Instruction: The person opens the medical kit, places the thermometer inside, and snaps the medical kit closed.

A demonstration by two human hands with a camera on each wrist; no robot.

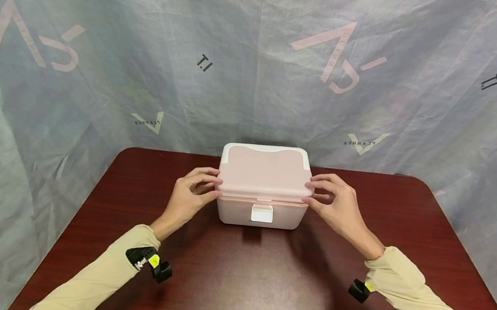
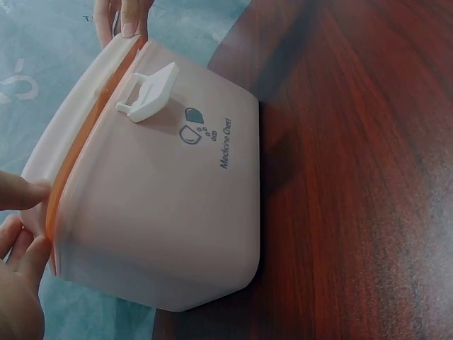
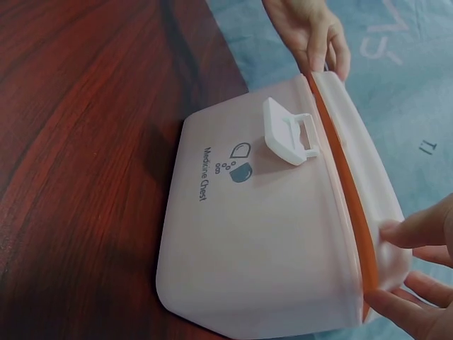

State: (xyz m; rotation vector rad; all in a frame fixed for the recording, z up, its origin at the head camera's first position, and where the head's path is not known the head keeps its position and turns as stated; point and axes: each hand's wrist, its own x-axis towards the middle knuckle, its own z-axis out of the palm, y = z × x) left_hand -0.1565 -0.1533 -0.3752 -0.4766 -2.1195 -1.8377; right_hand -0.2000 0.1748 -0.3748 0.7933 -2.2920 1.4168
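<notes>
A pale pink and white medicine chest (image 1: pixel 237 212) stands near the table's back edge, its front printed with a capsule drawing and "Medicine Chest". Its lid (image 1: pixel 265 172) lies over the body, with an orange strip (image 3: pixel 352 200) showing along the seam between them. The white front latch (image 2: pixel 154 92) is flipped outward from the body. My left hand (image 1: pixel 188 195) grips the lid's left end, thumb at the front corner and fingers along the side. At the opposite end my right hand (image 1: pixel 337 203) holds the lid in the same way.
The dark red wooden table (image 1: pixel 242 278) has rounded back corners. A grey printed cloth (image 1: pixel 254 73) hangs right behind it and along both sides. Wrist cameras are strapped over both beige sleeves (image 1: pixel 104 266).
</notes>
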